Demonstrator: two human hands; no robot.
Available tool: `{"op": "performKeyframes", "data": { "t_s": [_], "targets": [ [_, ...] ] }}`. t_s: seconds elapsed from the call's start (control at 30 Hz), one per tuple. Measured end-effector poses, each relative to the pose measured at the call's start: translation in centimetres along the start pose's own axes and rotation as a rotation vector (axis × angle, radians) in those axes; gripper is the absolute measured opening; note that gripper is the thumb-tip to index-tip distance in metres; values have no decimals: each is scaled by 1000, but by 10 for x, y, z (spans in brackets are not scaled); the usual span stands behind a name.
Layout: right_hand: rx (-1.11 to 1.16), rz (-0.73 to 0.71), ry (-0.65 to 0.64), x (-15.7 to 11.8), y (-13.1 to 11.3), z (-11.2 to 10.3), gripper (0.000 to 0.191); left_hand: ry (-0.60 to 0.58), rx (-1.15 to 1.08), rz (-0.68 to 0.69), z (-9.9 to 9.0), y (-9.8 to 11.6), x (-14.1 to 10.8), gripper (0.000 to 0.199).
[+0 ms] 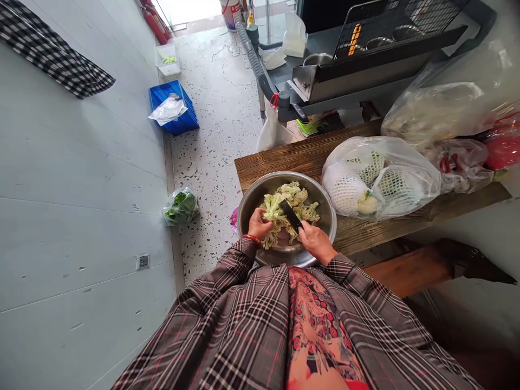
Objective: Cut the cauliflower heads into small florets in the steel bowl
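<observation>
A round metal bowl (pixel 330 219) sits at the near left end of a wooden bench and holds several cauliflower florets (pixel 298 197). Over its left side, my left hand (pixel 259 225) grips a pale green and white cauliflower piece (pixel 273 208) between thumb and fingers. My right hand (pixel 317 242) is closed round the handle of a dark-bladed knife (pixel 290 215) above the bowl's middle. The blade points up and left, its tip close to the cauliflower piece; whether they touch I cannot tell.
Right of the bowl on the wooden bench (pixel 357 233) lies a plastic bag of net-wrapped produce (pixel 382 179). A grey cart (pixel 280 81) stands beyond. On the floor at left are a blue crate (pixel 184 111), a white box (pixel 168 67) and bagged greens (pixel 181 207).
</observation>
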State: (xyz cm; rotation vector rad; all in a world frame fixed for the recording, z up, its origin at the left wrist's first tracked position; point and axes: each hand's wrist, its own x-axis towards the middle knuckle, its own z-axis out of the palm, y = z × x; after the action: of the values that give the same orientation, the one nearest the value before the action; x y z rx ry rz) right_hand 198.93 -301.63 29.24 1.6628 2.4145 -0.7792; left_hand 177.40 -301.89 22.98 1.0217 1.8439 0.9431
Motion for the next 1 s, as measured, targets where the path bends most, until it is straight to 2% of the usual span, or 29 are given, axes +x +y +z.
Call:
{"op": "performKeyframes", "data": {
  "t_s": [0.17,0.43,0.77,1.0],
  "targets": [
    [-18,-15,-54,1,-6,6,28,14,5,-4,-2,-1,-1,35],
    [19,-54,-142,12,-2,6,26,8,7,29,-5,1,-1,32],
    [21,-5,-106,17,-24,26,28,57,43,-31,-7,2,2,32],
    [4,10,-84,6,-9,25,31,57,-32,-73,-7,5,0,32]
  ]
}}
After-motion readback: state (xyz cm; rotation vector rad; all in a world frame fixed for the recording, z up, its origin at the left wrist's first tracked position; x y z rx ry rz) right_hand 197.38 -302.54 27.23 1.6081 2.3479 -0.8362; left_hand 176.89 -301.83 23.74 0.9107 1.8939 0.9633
